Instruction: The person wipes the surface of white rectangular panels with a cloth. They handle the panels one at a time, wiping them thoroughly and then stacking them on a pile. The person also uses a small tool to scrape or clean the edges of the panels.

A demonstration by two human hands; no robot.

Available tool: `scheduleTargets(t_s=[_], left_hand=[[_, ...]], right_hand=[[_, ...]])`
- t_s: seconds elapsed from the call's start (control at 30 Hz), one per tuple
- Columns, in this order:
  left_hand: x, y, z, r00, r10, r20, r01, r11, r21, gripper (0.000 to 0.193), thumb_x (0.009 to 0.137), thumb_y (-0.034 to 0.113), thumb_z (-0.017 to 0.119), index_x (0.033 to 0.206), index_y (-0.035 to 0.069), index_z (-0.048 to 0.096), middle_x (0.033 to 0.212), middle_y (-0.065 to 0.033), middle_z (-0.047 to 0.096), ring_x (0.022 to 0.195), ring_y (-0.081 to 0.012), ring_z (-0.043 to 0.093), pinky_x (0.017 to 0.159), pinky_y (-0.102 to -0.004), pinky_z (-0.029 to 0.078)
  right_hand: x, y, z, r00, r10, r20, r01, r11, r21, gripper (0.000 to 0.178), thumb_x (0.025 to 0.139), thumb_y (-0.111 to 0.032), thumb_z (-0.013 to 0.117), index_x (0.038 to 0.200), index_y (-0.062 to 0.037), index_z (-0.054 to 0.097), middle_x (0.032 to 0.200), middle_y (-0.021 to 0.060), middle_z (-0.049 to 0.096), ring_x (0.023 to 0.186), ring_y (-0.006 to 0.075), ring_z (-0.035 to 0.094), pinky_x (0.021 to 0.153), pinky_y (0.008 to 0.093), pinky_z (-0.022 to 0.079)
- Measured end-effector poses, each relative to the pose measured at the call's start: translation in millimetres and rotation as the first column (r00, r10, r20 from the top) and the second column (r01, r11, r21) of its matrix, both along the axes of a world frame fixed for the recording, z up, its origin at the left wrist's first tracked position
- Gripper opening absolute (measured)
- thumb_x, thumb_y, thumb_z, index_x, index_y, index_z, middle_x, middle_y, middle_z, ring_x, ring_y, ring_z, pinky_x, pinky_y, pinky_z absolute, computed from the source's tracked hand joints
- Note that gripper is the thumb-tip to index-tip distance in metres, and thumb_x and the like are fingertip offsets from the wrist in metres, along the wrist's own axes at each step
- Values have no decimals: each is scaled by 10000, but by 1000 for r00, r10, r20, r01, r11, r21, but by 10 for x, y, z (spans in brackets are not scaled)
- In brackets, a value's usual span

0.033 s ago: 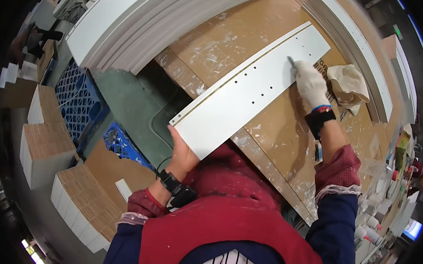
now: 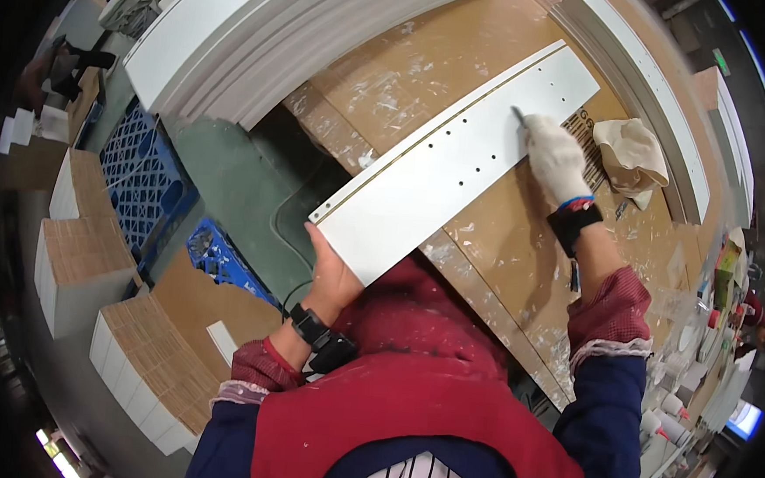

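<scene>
A long white board (image 2: pixel 394 187) with drilled holes and a groove along its far edge lies slantwise across the work table, its near end overhanging toward me. My left hand (image 2: pixel 332 275), bare, grips that near end, thumb on the corner; the other fingers are hidden underneath. My right hand (image 2: pixel 556 158), in a white knitted glove, is closed over the board's right part. From its fingers a thin grey tool (image 2: pixel 519 116) sticks out toward the board's face; the glove hides the rest, so its kind is unclear.
A tall stack of white boards (image 2: pixel 228 45) stands at the far left, another row (image 2: pixel 654 89) at the right. A cream cloth (image 2: pixel 630 158) lies beside my right hand on the paint-spotted brown table (image 2: pixel 522 248). Left are a blue plastic pallet (image 2: pixel 145 181) and stacked panels (image 2: pixel 142 369).
My right hand has shifted slightly left along the board with the thin grey tool. The left hand keeps its grip on the board's end.
</scene>
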State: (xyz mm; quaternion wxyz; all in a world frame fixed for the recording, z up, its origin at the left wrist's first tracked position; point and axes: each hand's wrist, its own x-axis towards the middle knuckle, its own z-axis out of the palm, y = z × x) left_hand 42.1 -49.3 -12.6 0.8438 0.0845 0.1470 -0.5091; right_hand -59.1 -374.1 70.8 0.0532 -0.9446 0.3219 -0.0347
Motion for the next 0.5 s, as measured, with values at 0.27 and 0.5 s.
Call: scheduleTargets(t_s=[0.27, 0.5], left_hand=[[25, 18, 37, 995, -97, 16, 98, 980, -174, 743, 906, 615, 317, 1396, 56, 334, 1424, -109, 377, 1290, -291, 374, 1096, -440, 259], [166, 153, -57, 981, -171, 88, 166, 985, 57, 753, 903, 623, 322, 1394, 51, 333, 1422, -115, 375, 1290, -290, 372, 1097, -399, 256]], right_hand=[[8, 2022, 142, 813, 582, 5, -582, 813, 10, 82, 845, -170, 519, 849, -88, 516, 708, 65, 545, 598, 226, 599, 526, 349, 491], [-400, 2180, 190, 752, 647, 126, -582, 563, 587, 163, 802, -137, 553, 954, -102, 598, 850, 123, 609, 793, 305, 622, 699, 408, 500]])
